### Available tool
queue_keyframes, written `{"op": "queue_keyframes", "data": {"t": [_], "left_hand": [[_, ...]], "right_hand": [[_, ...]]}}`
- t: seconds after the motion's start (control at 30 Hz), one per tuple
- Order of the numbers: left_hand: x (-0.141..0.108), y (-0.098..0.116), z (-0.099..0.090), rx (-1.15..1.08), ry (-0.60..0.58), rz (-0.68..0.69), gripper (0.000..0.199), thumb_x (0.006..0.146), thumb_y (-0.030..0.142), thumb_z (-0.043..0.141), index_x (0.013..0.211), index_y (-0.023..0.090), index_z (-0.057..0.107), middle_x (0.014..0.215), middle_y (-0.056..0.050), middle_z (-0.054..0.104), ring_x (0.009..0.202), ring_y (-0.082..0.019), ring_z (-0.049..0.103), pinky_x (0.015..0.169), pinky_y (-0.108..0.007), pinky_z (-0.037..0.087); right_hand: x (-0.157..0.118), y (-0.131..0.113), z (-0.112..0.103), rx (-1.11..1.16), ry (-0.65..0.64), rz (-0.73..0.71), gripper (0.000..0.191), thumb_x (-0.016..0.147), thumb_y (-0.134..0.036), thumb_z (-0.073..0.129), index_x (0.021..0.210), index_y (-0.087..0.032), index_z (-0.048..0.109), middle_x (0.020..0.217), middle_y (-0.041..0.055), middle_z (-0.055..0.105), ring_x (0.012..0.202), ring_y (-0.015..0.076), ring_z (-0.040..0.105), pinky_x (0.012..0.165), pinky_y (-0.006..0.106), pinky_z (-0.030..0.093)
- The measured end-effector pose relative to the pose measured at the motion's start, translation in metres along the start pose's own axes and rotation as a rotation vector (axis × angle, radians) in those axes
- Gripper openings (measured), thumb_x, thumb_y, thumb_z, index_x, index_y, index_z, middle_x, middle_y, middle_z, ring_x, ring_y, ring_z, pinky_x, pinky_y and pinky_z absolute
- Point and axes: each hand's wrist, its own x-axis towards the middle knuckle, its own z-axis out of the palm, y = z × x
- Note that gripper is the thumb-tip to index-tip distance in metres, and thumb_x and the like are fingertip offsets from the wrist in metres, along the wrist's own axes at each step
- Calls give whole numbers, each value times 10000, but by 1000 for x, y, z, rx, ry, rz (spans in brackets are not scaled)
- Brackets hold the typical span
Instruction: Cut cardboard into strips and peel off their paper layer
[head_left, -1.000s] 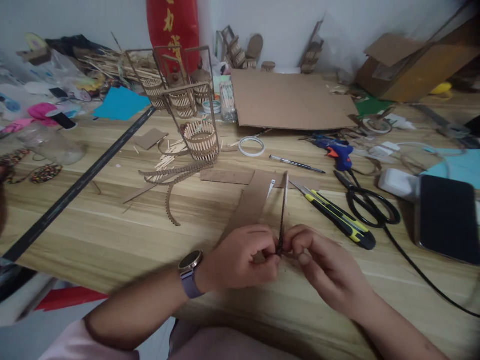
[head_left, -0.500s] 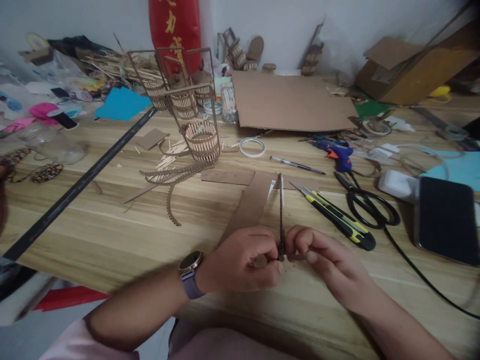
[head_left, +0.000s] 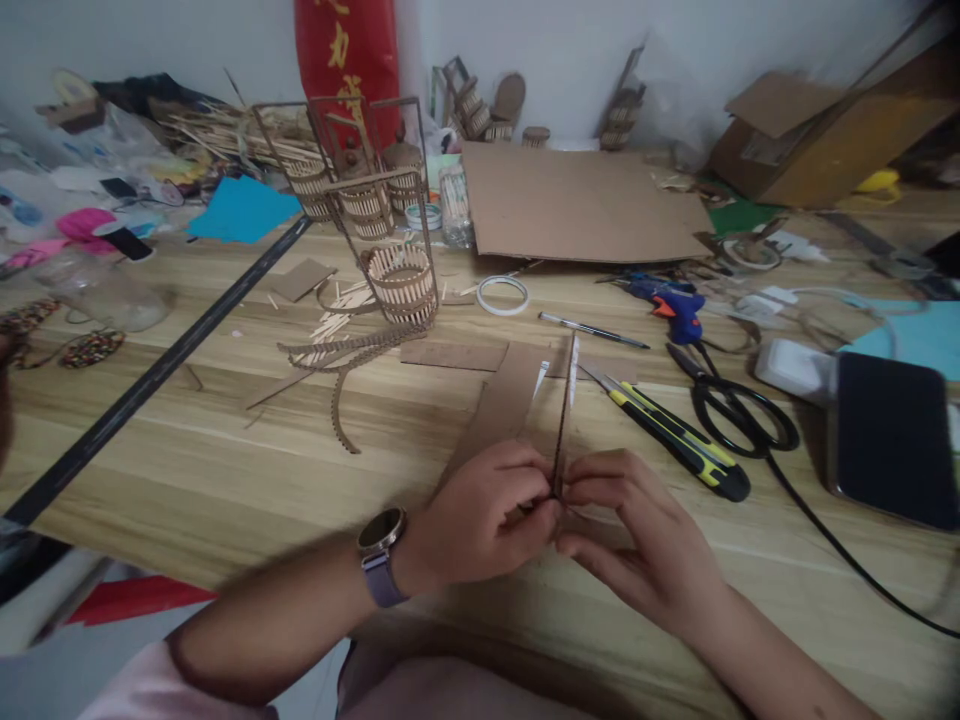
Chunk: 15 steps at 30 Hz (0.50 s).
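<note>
A thin brown cardboard strip (head_left: pixel 565 420) stands on edge, pointing away from me, with a white patch on its far right side. My left hand (head_left: pixel 487 515), below a watch, is closed on the strip's near end. The fingers of my right hand (head_left: pixel 637 530) press against the same end from the right, the thumb a little lower. Between the fingertips the strip's end is mostly hidden. Flat cardboard pieces (head_left: pixel 499 400) lie on the table just beyond my left hand.
To the right lie a yellow-black cutter (head_left: pixel 675 435), black scissors (head_left: pixel 739 415), a phone (head_left: pixel 892 435) and a glue gun (head_left: pixel 679 310). Small slatted buckets (head_left: pixel 403 285), ribbed strips (head_left: pixel 345 350), a pen (head_left: pixel 592 330) and a tape ring (head_left: pixel 502 295) are farther off.
My right hand's fingers have shifted left and closed in against the strip's near end. The strip's far end has swung slightly right, showing more of its white patch.
</note>
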Motion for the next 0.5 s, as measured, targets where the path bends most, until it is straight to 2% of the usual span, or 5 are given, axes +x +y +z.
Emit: {"op": "queue_keyframes", "data": {"t": [0.13, 0.2, 0.33, 0.5], "left_hand": [[-1, -1, 3, 37, 34, 68, 259, 981, 205, 499, 728, 181, 545, 855, -57, 628, 827, -156, 572, 763, -256, 471], [-2, -2, 4, 40, 41, 65, 262, 975, 204, 499, 717, 183, 546, 849, -56, 636, 821, -155, 577, 763, -256, 474], [-2, -2, 3, 40, 49, 33, 260, 943, 189, 494, 685, 191, 519, 808, -49, 627, 788, -151, 572, 736, -253, 469], [-1, -1, 1, -22, 56, 24, 278, 922, 200, 512, 648, 199, 465, 771, -38, 600, 757, -142, 562, 700, -243, 459]], "right_hand": [[2, -4, 0, 4, 16, 10, 30, 1008, -232, 576, 1028, -248, 590, 890, 40, 712, 806, 180, 706, 686, 317, 579], [2, -6, -1, 2, 7, 23, 89, 992, -167, 569, 1005, -253, 589, 878, 22, 730, 792, 173, 717, 707, 324, 578], [2, -6, -4, 21, 19, 70, 83, 994, -189, 573, 973, -270, 581, 882, -9, 776, 743, 161, 731, 762, 340, 579], [0, -8, -4, 158, 56, 274, 83, 996, -282, 610, 914, -281, 623, 851, -11, 786, 753, 160, 741, 694, 282, 584]]}}
